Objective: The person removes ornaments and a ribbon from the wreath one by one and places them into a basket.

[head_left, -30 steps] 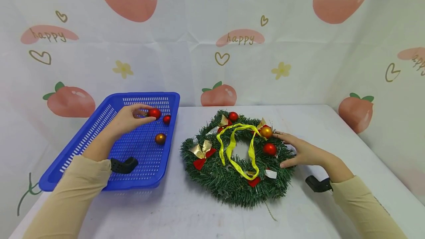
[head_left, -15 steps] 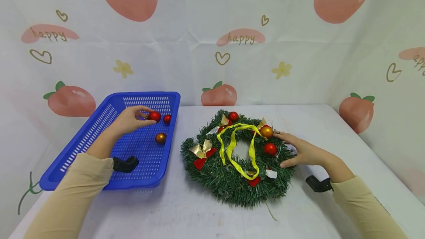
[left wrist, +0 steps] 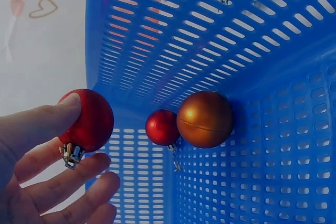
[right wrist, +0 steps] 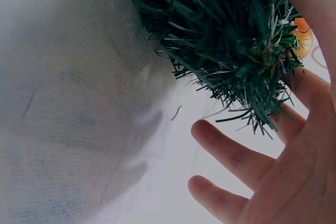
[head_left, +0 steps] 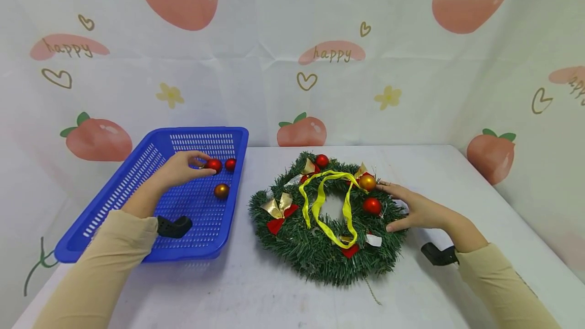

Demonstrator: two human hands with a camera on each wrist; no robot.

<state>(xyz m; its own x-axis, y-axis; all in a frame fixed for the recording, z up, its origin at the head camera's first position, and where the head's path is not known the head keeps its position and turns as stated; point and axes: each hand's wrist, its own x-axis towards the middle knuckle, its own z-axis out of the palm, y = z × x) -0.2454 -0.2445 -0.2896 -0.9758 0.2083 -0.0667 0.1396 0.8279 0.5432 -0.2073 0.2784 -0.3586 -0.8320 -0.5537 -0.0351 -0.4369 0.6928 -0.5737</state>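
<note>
Between thumb and fingers, the left hand [head_left: 178, 169] pinches a red ball [head_left: 213, 166] inside the blue basket [head_left: 183, 254]; in the left wrist view the ball [left wrist: 94, 120] has its metal cap downward. Beside it in the basket lie a smaller red ball [head_left: 230, 164] and a bronze ball [head_left: 221, 191]. The right hand [head_left: 418, 209] rests with spread fingers at the right edge of the green wreath [head_left: 315, 263]. An orange ball [head_left: 367, 182], a red ball [head_left: 372, 206], bows and a yellow ribbon [head_left: 347, 212] are on the wreath.
A white table [head_left: 256, 288] carries basket and wreath. Behind stands a white cloth [head_left: 256, 95] printed with fruit and hearts. A thin cord [head_left: 372, 291] trails from the wreath's front edge. Black wrist devices [head_left: 175, 227] are at both wrists.
The left hand has moved slightly down in the head view with the red ball, lower in the basket. The right hand and wreath have stayed in place.
</note>
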